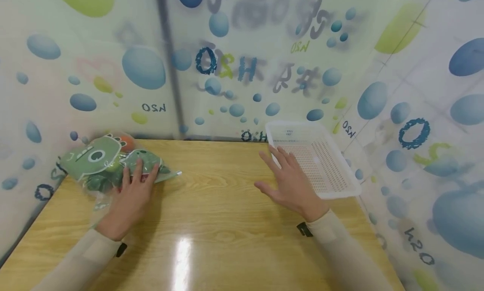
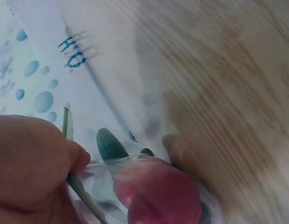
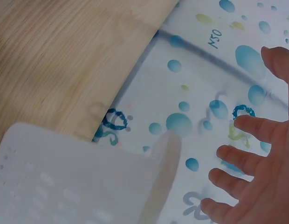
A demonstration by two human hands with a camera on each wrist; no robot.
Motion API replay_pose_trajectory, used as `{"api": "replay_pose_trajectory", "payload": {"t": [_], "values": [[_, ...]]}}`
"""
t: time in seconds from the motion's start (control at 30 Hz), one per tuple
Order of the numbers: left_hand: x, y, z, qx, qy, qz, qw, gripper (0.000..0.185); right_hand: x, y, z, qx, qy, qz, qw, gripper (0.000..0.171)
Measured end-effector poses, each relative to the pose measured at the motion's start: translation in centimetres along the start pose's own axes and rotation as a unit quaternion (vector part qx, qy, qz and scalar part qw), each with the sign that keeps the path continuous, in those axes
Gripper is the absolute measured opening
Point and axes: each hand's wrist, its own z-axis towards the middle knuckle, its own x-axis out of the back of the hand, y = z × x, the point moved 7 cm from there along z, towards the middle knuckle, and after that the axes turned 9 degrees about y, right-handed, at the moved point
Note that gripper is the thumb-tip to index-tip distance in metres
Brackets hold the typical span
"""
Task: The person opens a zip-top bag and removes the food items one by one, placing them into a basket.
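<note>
A clear plastic bag [image 1: 100, 161] with a green dinosaur toy and an orange part inside lies at the far left of the wooden table [image 1: 215, 224]. My left hand [image 1: 138, 175] rests on its near right end, fingers spread flat on the plastic. The left wrist view shows the bag [image 2: 112, 154] pressed against my left hand [image 2: 28, 163], with something red inside it. My right hand [image 1: 281, 173] hovers open above the table, fingers spread, just left of a white perforated basket [image 1: 340, 189]. In the right wrist view its fingers [image 3: 242, 158] are spread beside the basket [image 3: 65, 182].
Bubble-patterned panels wall in the table at the back [image 1: 234, 72], the left and the right. The basket stands in the far right corner against them. Bare wood [image 3: 65, 56] lies between my hands and toward the near edge.
</note>
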Motion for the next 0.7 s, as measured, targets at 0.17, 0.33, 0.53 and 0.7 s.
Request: {"api": "replay_pose_trajectory", "payload": {"t": [0.17,0.33,0.53,0.7], "values": [[0.2,0.9,0.1,-0.011,-0.003,-0.009,0.9999,0.061,-0.4,-1.7,0.6,0.023,0.01,0.012,1.0,0.086],[0.0,1.9,0.4,-0.012,-0.006,-0.021,0.9997,0.062,-0.5,-3.5,1.1,0.051,0.025,0.024,0.998,0.082],[0.0,3.2,0.5,-0.021,0.006,-0.026,0.9994,0.062,-1.4,-5.6,1.7,0.077,0.031,0.045,0.996,0.077],[-0.1,4.6,0.6,-0.035,0.02,-0.034,0.9986,0.06,-2.5,-7.1,2.1,0.085,0.016,0.053,0.995,0.074]]}}
